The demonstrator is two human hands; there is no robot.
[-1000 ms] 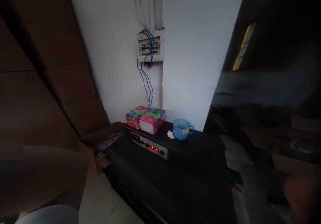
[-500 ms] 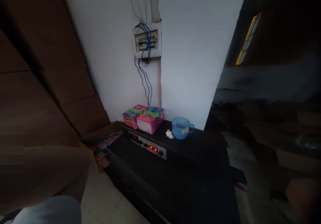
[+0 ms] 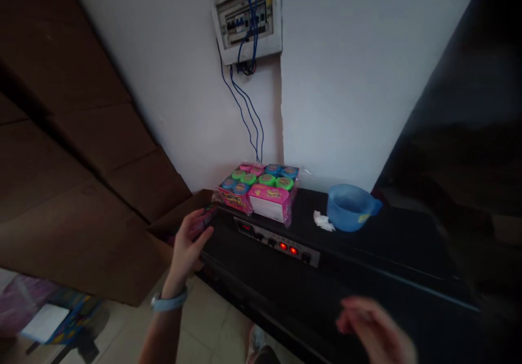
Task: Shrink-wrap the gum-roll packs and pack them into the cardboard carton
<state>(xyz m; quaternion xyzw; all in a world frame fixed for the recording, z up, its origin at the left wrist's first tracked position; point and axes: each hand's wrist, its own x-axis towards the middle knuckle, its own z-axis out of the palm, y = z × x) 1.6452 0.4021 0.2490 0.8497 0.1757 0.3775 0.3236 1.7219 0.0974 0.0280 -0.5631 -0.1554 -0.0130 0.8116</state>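
My left hand (image 3: 188,248), a pale blue band on its wrist, reaches up beside the left end of the black machine (image 3: 261,282). Its thumb and fingers are apart, and I make out nothing held in it. Right behind it is an open carton (image 3: 173,217) with pinkish packs. My right hand (image 3: 375,326) hovers over the machine's near right part, smeared by motion, so its grip is unclear. Farther back, on the machine's raised ledge, sits a film-wrapped pink box of round tubs (image 3: 261,187), their lids blue, green and pink.
A blue cup (image 3: 346,209) stands on the ledge beside crumpled white paper (image 3: 323,221). Lit red switches (image 3: 287,248) show on the control panel. Brown cartons (image 3: 114,135) are stacked at left. A breaker box (image 3: 247,21) with loose blue wires hangs on the wall.
My view has moved closer and tilted down, so the machine and pink box look larger. Both hands have come forward over the machine; before, only blurred parts showed at the edges.
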